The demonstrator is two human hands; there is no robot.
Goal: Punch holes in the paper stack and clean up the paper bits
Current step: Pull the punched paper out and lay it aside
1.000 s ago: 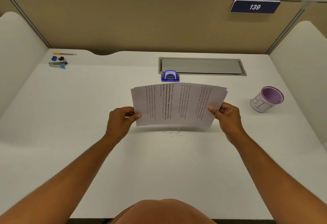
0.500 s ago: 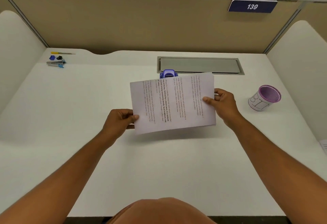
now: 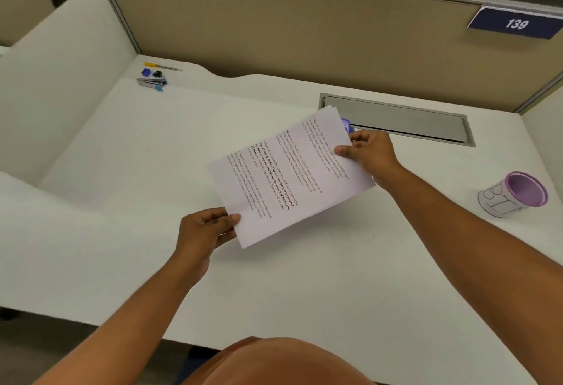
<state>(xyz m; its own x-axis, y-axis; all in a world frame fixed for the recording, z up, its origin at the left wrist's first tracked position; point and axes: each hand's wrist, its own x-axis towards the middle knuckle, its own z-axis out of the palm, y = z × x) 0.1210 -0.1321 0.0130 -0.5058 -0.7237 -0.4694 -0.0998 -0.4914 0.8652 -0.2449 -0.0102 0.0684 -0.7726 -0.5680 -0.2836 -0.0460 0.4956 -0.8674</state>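
The paper stack [image 3: 289, 177] is held clear above the white desk [image 3: 122, 171], turned diagonally, one corner toward the person and the opposite corner over the metal cable tray [image 3: 396, 118]. The left hand [image 3: 202, 231] pinches the near corner, thumb on top and fingers curled beneath; the right hand [image 3: 370, 150] pinches the far long edge the same way. Just beyond the right fingertips a sliver of the blue hole punch [image 3: 346, 125] shows behind the sheets. Judged light and limp: thin printed sheets that sag away from any single pinch, and the free edge opposite the right fingers is fanning slightly (layers are visibly offset there). Sheets likely slide on each other, so hold is best at two opposite edges, thumbs pressing flat, then squared before punching. Any paper bits are not visible here. A purple-rimmed cup [image 3: 515, 194] stands well apart from the right wrist.
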